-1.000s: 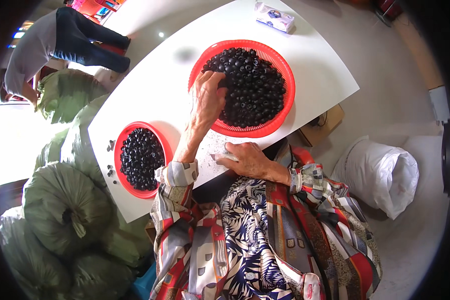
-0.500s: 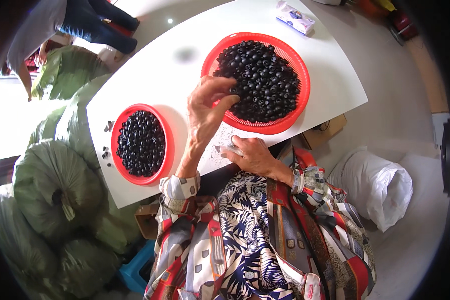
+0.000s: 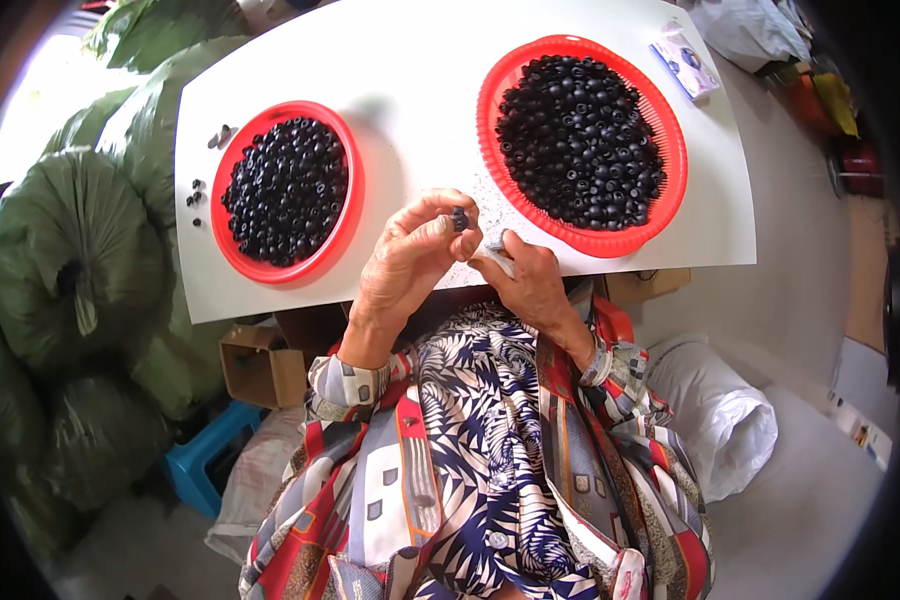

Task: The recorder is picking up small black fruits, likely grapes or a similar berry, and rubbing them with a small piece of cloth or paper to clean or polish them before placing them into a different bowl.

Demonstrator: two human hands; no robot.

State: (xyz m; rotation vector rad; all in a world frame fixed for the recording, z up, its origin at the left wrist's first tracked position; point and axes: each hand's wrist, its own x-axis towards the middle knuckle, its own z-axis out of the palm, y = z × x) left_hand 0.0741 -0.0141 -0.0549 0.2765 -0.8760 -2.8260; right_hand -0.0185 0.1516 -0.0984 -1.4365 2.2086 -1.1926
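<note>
Before you stands the white worktop (image 3: pixel 415 90), spanning much of the view, with bulging green sacks (image 3: pixel 80 240) piled to its left and a white sack (image 3: pixel 710 420) on the floor to the right of you. The large red basket (image 3: pixel 610 245) sits toward the right of the worktop, filled with a heap of dark round pieces (image 3: pixel 580 140); the smaller red basin (image 3: pixel 356 200), also full of dark pieces, sits at the left, well apart from it. Below the worktop's left part you have a blue stool (image 3: pixel 198 460) and an open cardboard box (image 3: pixel 288 375). Your hands are close together at the near edge, between the two containers; whether they touch, you cannot tell. Your right hand (image 3: pixel 532 285) is curled around a small pale object (image 3: pixel 500 260), mostly hidden by the fingers. Your left hand (image 3: pixel 410 250) pinches one dark piece (image 3: pixel 459 219) between thumb and fingers, raised above the worktop. A soft packet (image 3: pixel 684 62) lies beyond the basket's right side, and a few loose bits (image 3: pixel 196 192) lie left of the basin.
</note>
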